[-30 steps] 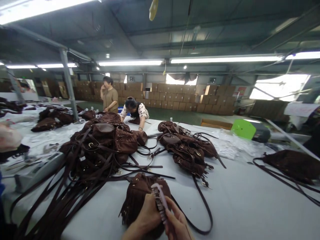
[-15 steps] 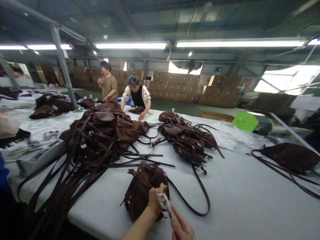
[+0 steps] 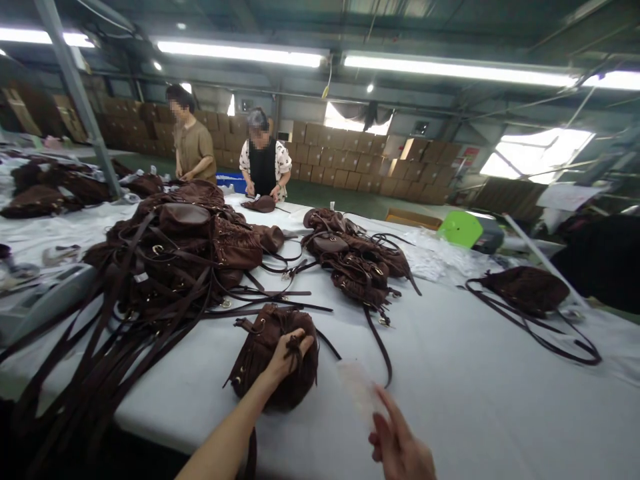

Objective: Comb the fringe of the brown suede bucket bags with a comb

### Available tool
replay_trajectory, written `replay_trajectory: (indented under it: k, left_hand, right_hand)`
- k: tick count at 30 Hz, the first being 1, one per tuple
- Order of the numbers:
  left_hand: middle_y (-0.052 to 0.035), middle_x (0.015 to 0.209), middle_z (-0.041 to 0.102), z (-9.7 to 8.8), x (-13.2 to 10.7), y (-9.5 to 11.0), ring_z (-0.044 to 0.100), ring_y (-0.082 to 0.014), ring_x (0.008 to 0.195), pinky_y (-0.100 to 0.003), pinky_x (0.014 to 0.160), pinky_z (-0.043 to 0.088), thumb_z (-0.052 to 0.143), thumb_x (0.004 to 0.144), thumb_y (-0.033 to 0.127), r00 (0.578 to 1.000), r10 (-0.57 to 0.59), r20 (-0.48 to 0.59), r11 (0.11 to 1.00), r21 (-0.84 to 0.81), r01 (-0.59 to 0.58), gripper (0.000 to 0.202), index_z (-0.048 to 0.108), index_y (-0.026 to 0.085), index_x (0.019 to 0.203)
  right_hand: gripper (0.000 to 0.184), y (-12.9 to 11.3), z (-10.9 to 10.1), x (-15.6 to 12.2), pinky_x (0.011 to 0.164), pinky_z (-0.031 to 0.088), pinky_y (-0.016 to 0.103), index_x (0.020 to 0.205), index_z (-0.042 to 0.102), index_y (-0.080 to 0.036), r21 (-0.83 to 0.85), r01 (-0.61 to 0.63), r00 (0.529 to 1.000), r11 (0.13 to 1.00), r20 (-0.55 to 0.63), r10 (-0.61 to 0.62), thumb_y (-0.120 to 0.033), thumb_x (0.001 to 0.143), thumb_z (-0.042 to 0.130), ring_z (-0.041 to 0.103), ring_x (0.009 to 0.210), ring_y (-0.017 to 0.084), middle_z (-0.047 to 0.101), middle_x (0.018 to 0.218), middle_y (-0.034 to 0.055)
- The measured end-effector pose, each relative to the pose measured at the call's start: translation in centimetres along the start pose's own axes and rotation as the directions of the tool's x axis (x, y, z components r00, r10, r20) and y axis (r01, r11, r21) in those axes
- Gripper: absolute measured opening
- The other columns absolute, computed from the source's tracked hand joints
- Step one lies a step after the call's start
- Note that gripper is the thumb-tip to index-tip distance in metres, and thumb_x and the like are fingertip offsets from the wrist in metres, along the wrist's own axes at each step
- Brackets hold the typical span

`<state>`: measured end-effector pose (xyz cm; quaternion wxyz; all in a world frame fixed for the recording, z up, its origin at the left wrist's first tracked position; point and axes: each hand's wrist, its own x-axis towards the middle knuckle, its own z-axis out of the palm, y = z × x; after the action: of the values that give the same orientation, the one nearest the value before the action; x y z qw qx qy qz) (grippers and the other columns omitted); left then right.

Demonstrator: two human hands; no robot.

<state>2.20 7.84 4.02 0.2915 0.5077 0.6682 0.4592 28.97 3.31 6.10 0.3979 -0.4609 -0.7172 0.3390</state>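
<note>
A small dark brown drawstring bag [image 3: 267, 337] with gold eyelets stands on the white table near its front edge. My left hand [image 3: 286, 363] is closed on the bag's upper right side, with a dark tassel lying against the fingers. The fingertips are partly hidden. To the right of the bag, my right hand [image 3: 400, 437] pinches a thin, whitish, see-through packet [image 3: 361, 392] between thumb and fingers. Motion blurs the packet. The bag's dark strap [image 3: 379, 343] trails over the table behind the packet.
A big heap of brown bags [image 3: 175, 247] with hanging straps lies left, a smaller pile [image 3: 357, 257] beyond. Another bag [image 3: 525, 291] rests at right near clear plastic [image 3: 435, 260] and a green-sided machine [image 3: 460, 229]. Two people [image 3: 265, 160] stand across the table [image 3: 450, 380].
My right hand has moved the packet right, away from the bag and my left hand. The left hand stays on the bag. My view has shifted; the nearer person across the table stands more upright.
</note>
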Motion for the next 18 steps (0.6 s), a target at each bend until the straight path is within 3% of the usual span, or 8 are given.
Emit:
replay_trajectory:
  k: [2,4,9,14,16,18]
  left_hand:
    - [0.0018,0.065,0.05,-1.8,0.4,1.2,0.049,-0.014,0.064,-0.024,0.06,0.036,0.046,0.09,0.053,0.993,0.111,0.025,0.992,-0.056,-0.11,0.04,0.051,0.018,0.07]
    - [0.0022,0.063,0.047,-3.4,0.8,2.6,0.045,-0.0128,0.062,-0.024,0.059,0.034,0.042,0.092,0.052,0.975,0.22,0.018,0.971,-0.095,-0.218,0.043,0.049,0.018,0.067]
    - [0.0017,0.061,0.047,-5.5,1.7,5.9,0.044,-0.0125,0.061,-0.024,0.058,0.033,0.038,0.094,0.048,0.95,0.312,0.02,0.946,-0.099,-0.309,0.043,0.047,0.018,0.064]
    - [0.0046,0.056,0.041,-5.7,2.4,8.6,0.037,-0.0102,0.056,-0.023,0.052,0.027,0.046,0.09,0.044,0.917,0.376,0.132,0.926,-0.018,-0.377,0.037,0.05,0.017,0.065]
    - [0.0054,0.055,0.042,-5.1,3.0,9.3,0.037,-0.0097,0.054,-0.023,0.051,0.026,0.051,0.088,0.044,0.911,0.377,0.165,0.924,-0.008,-0.381,0.033,0.057,0.016,0.072]
    - [0.0058,0.055,0.044,-4.5,4.0,9.6,0.038,-0.0096,0.052,-0.023,0.051,0.026,0.058,0.084,0.044,0.915,0.347,0.205,0.933,0.027,-0.359,0.03,0.063,0.015,0.079]
  right_hand:
    - [0.071,-0.4,-0.3,1.3,0.047,0.05,0.028,0.136,0.051,-0.014,0.062,-0.216,0.976,0.975,0.022,0.215,-0.067,0.089,0.047,0.058,0.049,0.019,0.062,0.06,0.0027]
    - [0.081,-1.0,0.2,3.0,0.042,0.045,0.027,0.137,0.045,-0.01,0.114,-0.299,0.952,0.947,0.106,0.288,-0.071,0.084,0.048,0.055,0.044,0.017,0.062,0.059,0.0015]
    - [0.078,-3.0,2.4,8.0,0.036,0.036,0.02,0.147,0.033,-0.011,0.184,-0.295,0.942,0.938,0.22,0.253,-0.054,0.084,0.047,0.046,0.037,0.011,0.056,0.054,-0.0049]
    - [0.071,-4.9,5.2,11.2,0.035,0.034,0.015,0.149,0.031,-0.015,0.328,-0.295,0.945,0.897,0.237,0.225,-0.039,0.085,0.051,0.044,0.035,0.008,0.054,0.05,-0.0085]
    - [0.069,-5.4,7.2,10.8,0.033,0.031,0.014,0.145,0.038,-0.015,0.381,-0.356,0.905,0.853,0.369,0.212,-0.036,0.082,0.056,0.043,0.032,0.009,0.053,0.046,-0.0091]
    - [0.062,-5.8,9.1,9.8,0.03,0.029,0.016,0.134,0.05,-0.013,0.389,-0.432,0.827,0.814,0.531,0.185,-0.037,0.079,0.06,0.042,0.03,0.011,0.054,0.043,-0.0067]
